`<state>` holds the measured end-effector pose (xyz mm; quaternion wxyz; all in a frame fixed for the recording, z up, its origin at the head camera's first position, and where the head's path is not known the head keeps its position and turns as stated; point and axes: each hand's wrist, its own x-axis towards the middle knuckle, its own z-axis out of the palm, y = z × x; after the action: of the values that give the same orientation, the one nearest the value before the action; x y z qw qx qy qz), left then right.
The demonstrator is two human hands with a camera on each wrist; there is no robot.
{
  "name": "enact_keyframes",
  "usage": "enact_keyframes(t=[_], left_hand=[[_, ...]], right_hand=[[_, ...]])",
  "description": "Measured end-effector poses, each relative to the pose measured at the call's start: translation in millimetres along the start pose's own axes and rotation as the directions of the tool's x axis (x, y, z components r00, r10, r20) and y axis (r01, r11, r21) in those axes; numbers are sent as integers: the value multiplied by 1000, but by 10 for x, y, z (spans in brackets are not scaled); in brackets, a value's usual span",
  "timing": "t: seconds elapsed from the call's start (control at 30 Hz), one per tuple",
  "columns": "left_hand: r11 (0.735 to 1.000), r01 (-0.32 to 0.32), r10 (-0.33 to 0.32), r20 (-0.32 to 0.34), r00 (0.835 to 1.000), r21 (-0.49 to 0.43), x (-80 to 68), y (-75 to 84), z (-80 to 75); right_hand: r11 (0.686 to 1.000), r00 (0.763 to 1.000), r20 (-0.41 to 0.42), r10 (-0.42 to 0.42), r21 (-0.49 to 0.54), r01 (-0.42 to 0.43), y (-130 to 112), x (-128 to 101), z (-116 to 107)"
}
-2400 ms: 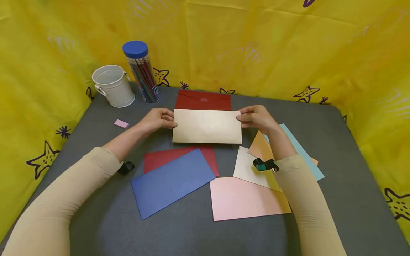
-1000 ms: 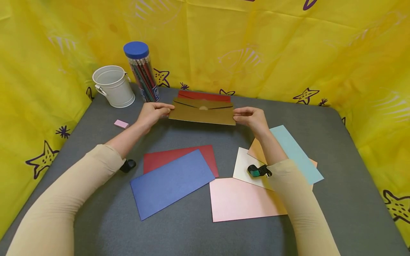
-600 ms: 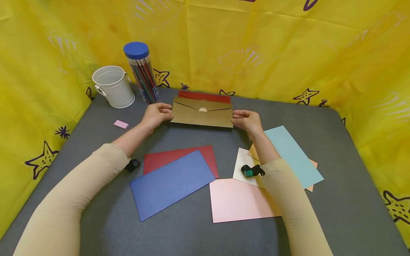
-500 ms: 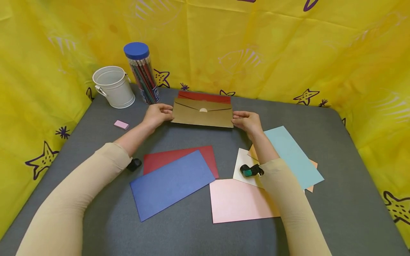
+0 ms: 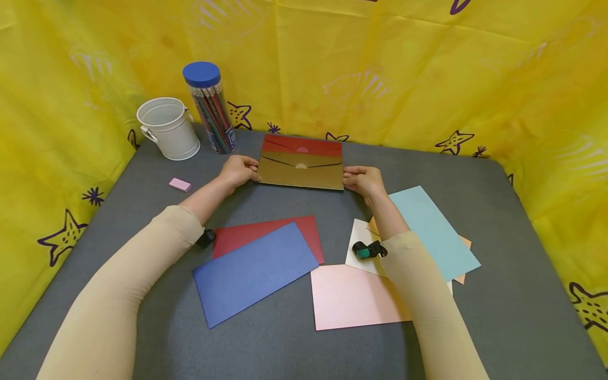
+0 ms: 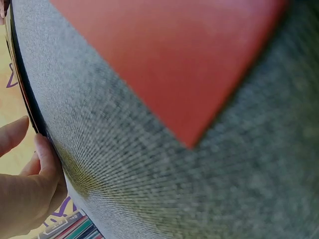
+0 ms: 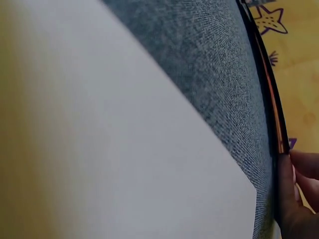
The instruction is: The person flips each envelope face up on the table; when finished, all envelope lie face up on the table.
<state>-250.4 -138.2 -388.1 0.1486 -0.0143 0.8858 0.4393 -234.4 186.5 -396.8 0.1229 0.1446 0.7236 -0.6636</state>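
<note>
A gold-brown envelope (image 5: 300,174), flap side up, overlaps the lower part of a red envelope (image 5: 304,142) at the back middle of the table. At its near left corner my left hand (image 5: 237,171) holds the edge between thumb and fingers. My right hand (image 5: 366,180) pinches the near right corner. Both wrist views show the stack's thin edge (image 7: 271,99) beside the fingertips, very close to the table. Whether the gold-brown envelope lies fully flat cannot be told.
Nearer me, a blue envelope (image 5: 256,274) overlaps a dark red one (image 5: 266,227). At right lie pink (image 5: 356,301), white (image 5: 359,237), light blue (image 5: 432,232) and orange ones, partly under my right arm. A white bucket (image 5: 171,132), pencil tub (image 5: 211,111) and pink eraser (image 5: 180,184) stand left.
The gold-brown envelope, earlier held with its plain pale face showing, has been tilted to show its flap side and lowered over the red envelope. Both hands have moved slightly inward with it.
</note>
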Motion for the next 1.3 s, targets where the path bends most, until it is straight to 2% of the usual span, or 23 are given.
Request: enact_keyframes(t=[0.2,0.57,0.83,1.0,1.2,1.3], left_hand=[[1000,0,1,-12,1000,27,12,18,33],[998,-33,31,36,999,56,5,-22,26],[997,-42,40,37,999,62,20,-39,28],[997,-54,53,22,998,56,11,-20,22],[996,-74,75,-30,997,43,11,4,1],[993,-110,111,-43,993,31,-3,23,11]], right_hand=[[999,1000,-21,0,-42,-1,-5,-3,6],[996,999,-29,-14,-92,11,-20,-21,26],[992,999,-26,-24,-125,20,-20,-26,41],[983,999,-18,-51,-175,47,-31,-59,57],[963,991,4,-133,-238,130,-63,-116,103],[955,988,29,-151,-256,153,-87,-149,133]])
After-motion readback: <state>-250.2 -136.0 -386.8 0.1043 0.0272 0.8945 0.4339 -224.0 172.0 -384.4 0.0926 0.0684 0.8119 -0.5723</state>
